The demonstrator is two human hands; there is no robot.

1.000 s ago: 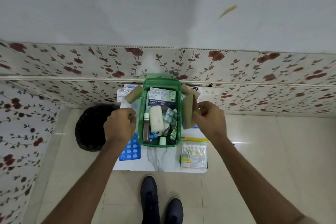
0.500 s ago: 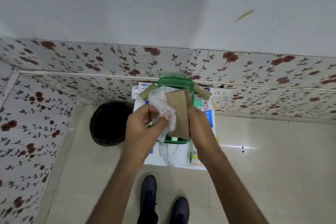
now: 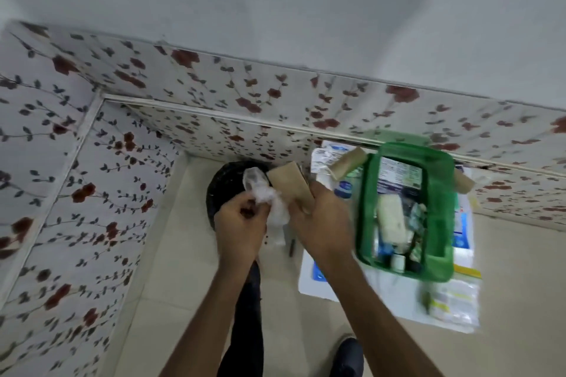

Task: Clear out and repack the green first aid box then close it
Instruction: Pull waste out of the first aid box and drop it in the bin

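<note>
The green first aid box (image 3: 447,257) stands open on a white table (image 3: 309,281) at the right, holding a white roll, a printed carton, foil strips and small bottles. Both hands are left of it, above the black bin (image 3: 223,180). My right hand (image 3: 321,220) grips a brown bandage roll (image 3: 288,184). My left hand (image 3: 242,223) pinches a crumpled clear plastic wrapper (image 3: 263,196) that touches the roll.
Another brown roll (image 3: 349,162) and a paper leaflet (image 3: 327,156) lie left of the box; one more brown roll (image 3: 464,182) lies at its right. Packets (image 3: 453,306) sit at the table's front. Floral wall panels close the corner. My shoe (image 3: 347,358) is below.
The view swung left. Both hands carried the brown roll and the clear wrapper away from above the box to over the black bin.
</note>
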